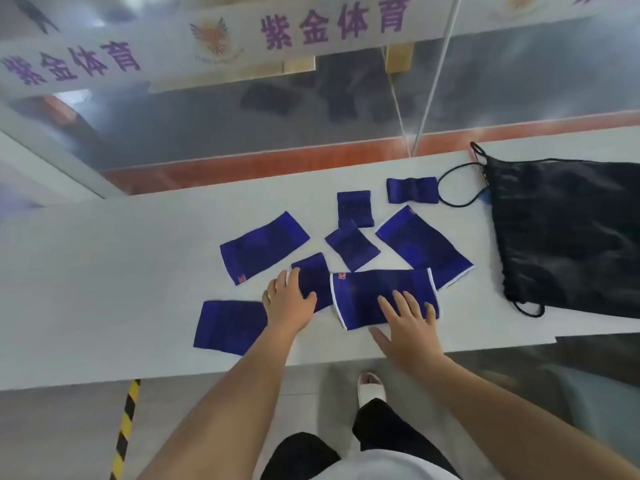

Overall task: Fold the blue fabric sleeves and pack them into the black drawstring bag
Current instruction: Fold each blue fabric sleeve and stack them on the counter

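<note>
Head view looks down on a white table (pixel 104 271) strewn with blue cloth. Farthest left, the near-left sleeve (pixel 230 327) lies flat at 8 o'clock from the left hand (pixel 287 301), its right edge beside the wrist. The long left sleeve (pixel 265 247) lies at 11 o'clock from that hand, close but apart. The small sleeve (pixel 313 282) sits under the left fingertips and thumb and reaches out toward 2 o'clock. Overlapping its right side is the white-trimmed sleeve (pixel 367 292), spread sideways, and the right hand (pixel 408 320) lies on its lower right part. At 12 o'clock from this sleeve are the middle square sleeve (pixel 351 245) and, beyond it, the far square sleeve (pixel 355 208). The pinched sleeve (pixel 412 190) lies farther toward 1 o'clock, and the right sleeve (pixel 422 245) slants at 1 o'clock from the right hand, its near corner tucked under the trimmed one. The black drawstring bag (pixel 568 233) lies flat at 2 o'clock from the right hand, well apart. Both hands are palm down with bare forearms reaching in from 6 o'clock. The left hand's fingers are loosely extended and grasp nothing. The right hand's fingers are straight and spread, pressing the cloth. In all there are eight blue sleeves, one bag and two hands.
</note>
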`<state>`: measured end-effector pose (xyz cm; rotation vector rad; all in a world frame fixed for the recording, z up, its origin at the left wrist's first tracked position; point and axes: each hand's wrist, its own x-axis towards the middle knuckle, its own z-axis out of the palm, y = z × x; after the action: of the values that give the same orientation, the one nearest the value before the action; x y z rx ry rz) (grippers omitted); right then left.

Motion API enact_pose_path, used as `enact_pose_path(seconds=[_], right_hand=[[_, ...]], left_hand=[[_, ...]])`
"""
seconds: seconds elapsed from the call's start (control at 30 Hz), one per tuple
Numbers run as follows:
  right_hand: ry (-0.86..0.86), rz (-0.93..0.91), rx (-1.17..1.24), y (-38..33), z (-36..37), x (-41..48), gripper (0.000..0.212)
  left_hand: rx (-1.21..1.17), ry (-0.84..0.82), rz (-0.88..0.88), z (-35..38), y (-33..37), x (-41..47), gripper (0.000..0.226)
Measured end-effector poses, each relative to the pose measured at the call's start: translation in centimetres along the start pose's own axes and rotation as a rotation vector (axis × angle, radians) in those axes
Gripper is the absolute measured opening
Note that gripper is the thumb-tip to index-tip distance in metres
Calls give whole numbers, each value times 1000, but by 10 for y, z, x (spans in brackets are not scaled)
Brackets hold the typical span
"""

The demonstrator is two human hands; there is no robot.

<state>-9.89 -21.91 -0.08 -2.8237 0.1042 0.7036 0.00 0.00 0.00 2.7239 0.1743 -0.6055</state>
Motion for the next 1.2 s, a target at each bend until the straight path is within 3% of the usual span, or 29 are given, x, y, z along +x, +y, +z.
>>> enact_pose_path(seconds=[0.33, 0.53, 0.63, 0.73, 0.83, 0.97, 1.1, 1.2], right_hand=[[-5, -37, 24, 25, 13, 5, 65], [-28, 61, 63, 11, 2, 6, 63], [-70, 130, 135, -1, -13, 7, 63], [-30, 240, 389, -15, -31, 6, 59], [9, 340, 916, -31, -54, 3, 45], [-107, 409, 1507, -56, -77, -4, 28], [-226, 305, 1836, -76, -93, 2, 33], [-378, 341, 2075, -83, -97, 4, 33]], left_hand=[[36, -52, -87, -9, 12, 43, 74], [-141, -4, -108, -26, 16, 45, 44], [-275, -45, -126, -37, 14, 40, 44], [-509, -44, -119, -58, 10, 31, 45], [-621, 31, -64, -80, 7, 18, 31], [-637, 135, 88, -110, 15, -7, 13], [-674, 226, 247, -129, 18, -42, 16], [-707, 220, 388, -132, 9, -72, 26]])
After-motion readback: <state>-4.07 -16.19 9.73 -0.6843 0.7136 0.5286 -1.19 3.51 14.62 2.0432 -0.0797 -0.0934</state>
